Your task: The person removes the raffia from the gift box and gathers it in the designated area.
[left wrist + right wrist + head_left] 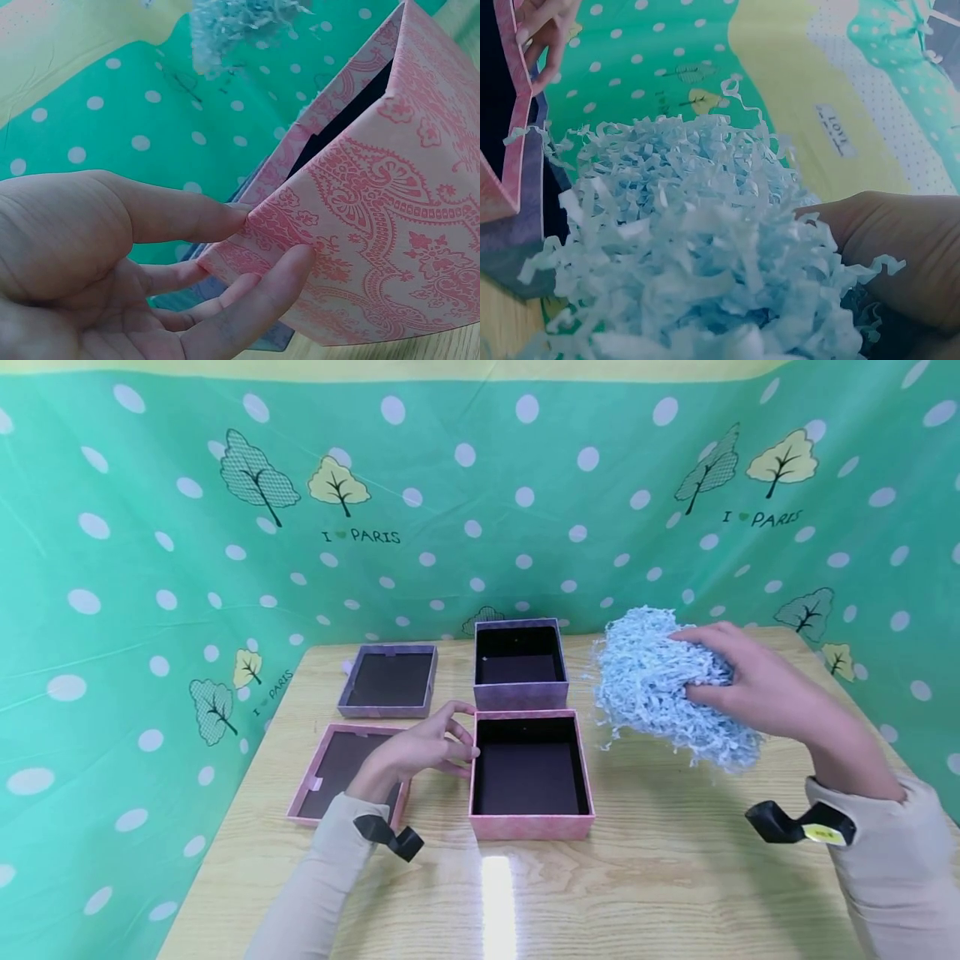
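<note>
My left hand (427, 745) is at the left wall of an open pink box (531, 827) with a black inside. Its thumb lies at the rim while other fingertips touch the patterned outer side (390, 217). On the right, my right hand (742, 681) grips a big clump of light blue shredded crinkle paper (660, 693) above the table. Loose strands hang from the clump, and in the right wrist view the paper (697, 247) covers most of that hand's fingers. Behind the pink box stands an open purple box (521, 697), also black inside.
On the left lie two shallow lids with black insides: a purple lid (386, 712) farther back and a pink lid (307, 802) partly under my left forearm. A wooden table (645, 893) carries everything. Green dotted cloth (450, 510) hangs behind and at both sides.
</note>
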Action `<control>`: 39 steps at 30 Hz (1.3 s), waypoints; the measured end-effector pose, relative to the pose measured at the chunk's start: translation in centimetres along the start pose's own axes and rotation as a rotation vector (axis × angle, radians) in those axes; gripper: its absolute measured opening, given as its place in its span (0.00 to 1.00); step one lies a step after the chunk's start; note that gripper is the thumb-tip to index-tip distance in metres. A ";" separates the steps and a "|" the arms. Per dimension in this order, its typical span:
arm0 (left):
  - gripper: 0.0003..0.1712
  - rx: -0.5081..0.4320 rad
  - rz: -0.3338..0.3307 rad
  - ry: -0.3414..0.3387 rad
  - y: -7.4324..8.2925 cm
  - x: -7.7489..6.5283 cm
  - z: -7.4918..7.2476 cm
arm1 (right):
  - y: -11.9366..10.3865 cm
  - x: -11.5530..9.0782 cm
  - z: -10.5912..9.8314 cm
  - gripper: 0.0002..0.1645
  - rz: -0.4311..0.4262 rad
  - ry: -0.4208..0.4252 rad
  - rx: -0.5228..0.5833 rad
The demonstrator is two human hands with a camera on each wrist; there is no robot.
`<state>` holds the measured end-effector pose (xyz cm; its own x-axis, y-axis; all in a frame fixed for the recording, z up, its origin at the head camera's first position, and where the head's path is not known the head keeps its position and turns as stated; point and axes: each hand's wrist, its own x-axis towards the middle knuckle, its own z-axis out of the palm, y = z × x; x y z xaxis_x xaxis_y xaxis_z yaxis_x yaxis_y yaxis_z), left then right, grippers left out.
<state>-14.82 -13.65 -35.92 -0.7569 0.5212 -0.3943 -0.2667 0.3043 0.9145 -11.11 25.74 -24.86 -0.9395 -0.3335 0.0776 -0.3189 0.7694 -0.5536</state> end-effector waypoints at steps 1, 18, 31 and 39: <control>0.37 0.000 -0.001 0.000 0.0 0.0 0.0 | 0.4 -0.2 0.0 0.39 0.000 0.003 -0.005; 0.37 -0.002 -0.002 -0.004 0.0 0.1 -0.1 | 8.7 -4.1 2.7 0.36 -0.054 -0.067 -0.011; 0.37 -0.003 -0.002 -0.011 0.0 0.0 -0.2 | 12.8 -5.5 4.0 0.35 -0.011 -0.245 0.117; 0.36 -0.011 -0.006 -0.010 0.0 0.1 -0.2 | 14.4 -5.2 4.3 0.35 0.093 -0.375 0.171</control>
<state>-15.03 -13.72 -35.92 -0.7491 0.5277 -0.4004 -0.2775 0.2988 0.9131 -10.26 36.24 -36.79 -0.8430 -0.4661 -0.2686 -0.1796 0.7145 -0.6762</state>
